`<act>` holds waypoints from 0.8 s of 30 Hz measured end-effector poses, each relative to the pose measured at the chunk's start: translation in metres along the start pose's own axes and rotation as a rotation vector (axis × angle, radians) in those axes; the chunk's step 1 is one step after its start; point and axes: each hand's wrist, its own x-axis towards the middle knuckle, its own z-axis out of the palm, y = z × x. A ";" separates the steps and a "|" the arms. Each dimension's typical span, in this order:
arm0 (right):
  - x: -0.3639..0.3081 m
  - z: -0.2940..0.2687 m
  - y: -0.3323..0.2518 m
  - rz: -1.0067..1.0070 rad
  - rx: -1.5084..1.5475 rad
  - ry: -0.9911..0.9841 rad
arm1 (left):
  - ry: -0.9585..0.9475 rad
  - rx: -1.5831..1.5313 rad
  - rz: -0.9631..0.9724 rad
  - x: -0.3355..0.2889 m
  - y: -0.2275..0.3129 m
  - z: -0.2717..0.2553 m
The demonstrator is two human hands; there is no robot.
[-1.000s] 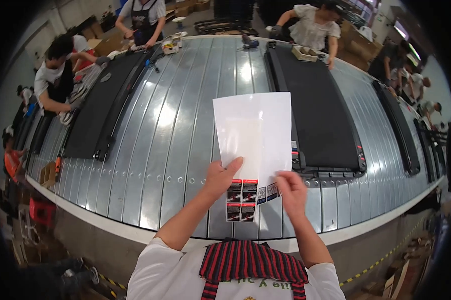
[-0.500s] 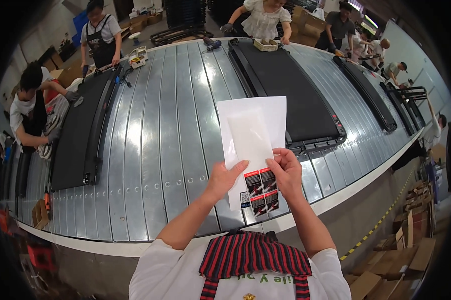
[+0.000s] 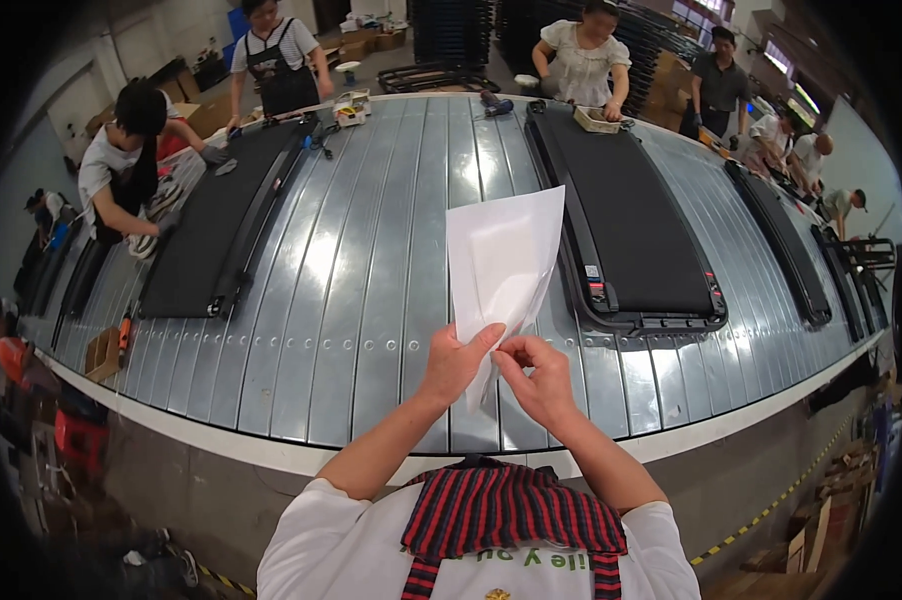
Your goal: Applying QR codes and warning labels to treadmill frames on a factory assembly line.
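Note:
Upright in front of me is a stack of white paper sheets (image 3: 506, 250), bent lengthwise, with a smaller whitish sheet showing through or lying on it. My left hand (image 3: 453, 368) grips the lower left of the stack, thumb on top. At its lower right edge my right hand (image 3: 537, 380) has thumb and forefinger pinched together on the paper. The printed red and black labels seen before are hidden now. Beyond the sheets, to the right, lies a black treadmill deck (image 3: 631, 210) with small labels on its near corners.
The ribbed metal worktable (image 3: 371, 260) curves across, with a white front edge. Another treadmill deck (image 3: 216, 220) lies left, where a person in gloves (image 3: 136, 165) works. A power drill (image 3: 495, 104) and a small basket (image 3: 596, 120) sit at the far side. Several other people stand around the table.
The sheets have been bent and turned, so their labels are out of sight. My right hand has moved inward and lower to the paper's edge. The view has shifted left.

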 end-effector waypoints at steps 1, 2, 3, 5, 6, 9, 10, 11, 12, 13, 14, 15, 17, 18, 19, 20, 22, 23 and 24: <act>-0.001 -0.002 -0.001 0.054 0.011 -0.030 | 0.021 0.024 0.002 -0.004 0.000 0.004; -0.002 -0.005 0.001 0.051 0.022 -0.040 | 0.035 0.031 0.005 -0.007 -0.002 0.007; -0.003 -0.008 0.003 0.074 0.048 -0.053 | 0.035 0.043 0.028 -0.010 -0.004 0.011; -0.007 -0.014 0.012 0.099 0.082 -0.070 | 0.040 0.062 0.049 -0.015 -0.006 0.020; -0.009 -0.016 0.021 0.104 0.124 -0.067 | 0.058 0.094 0.036 -0.017 -0.006 0.025; -0.014 -0.035 0.018 0.129 0.163 -0.088 | 0.092 0.182 0.016 -0.020 -0.012 0.039; -0.015 -0.043 0.016 0.144 0.152 -0.107 | 0.102 0.232 0.016 -0.022 -0.015 0.044; -0.017 -0.049 0.020 0.147 0.157 -0.106 | 0.103 0.237 0.012 -0.023 -0.017 0.052; -0.018 -0.055 0.027 0.155 0.165 -0.107 | 0.121 0.269 0.001 -0.024 -0.017 0.061; -0.019 -0.062 0.032 0.163 0.174 -0.109 | 0.140 0.300 -0.008 -0.026 -0.018 0.070; -0.021 -0.067 0.038 0.164 0.180 -0.109 | 0.141 0.306 -0.010 -0.027 -0.019 0.077; -0.023 -0.072 0.043 0.175 0.207 -0.117 | 0.148 0.296 -0.025 -0.027 -0.019 0.083; -0.025 -0.082 0.044 0.188 0.241 -0.128 | 0.160 0.290 -0.042 -0.029 -0.023 0.092; -0.025 -0.087 0.039 0.192 0.238 -0.152 | 0.177 0.295 -0.020 -0.030 -0.026 0.095; -0.025 -0.091 0.036 0.196 0.234 -0.178 | 0.195 0.299 0.003 -0.030 -0.028 0.097; -0.027 -0.093 0.040 0.195 0.238 -0.183 | 0.202 0.301 0.002 -0.031 -0.030 0.098; -0.028 -0.095 0.047 0.216 0.375 -0.194 | 0.194 0.373 -0.049 -0.033 -0.031 0.096; -0.027 -0.098 0.046 0.207 0.378 -0.205 | 0.206 0.374 -0.041 -0.032 -0.031 0.094; -0.026 -0.100 0.044 0.247 0.476 -0.210 | 0.272 0.284 -0.041 -0.031 -0.032 0.091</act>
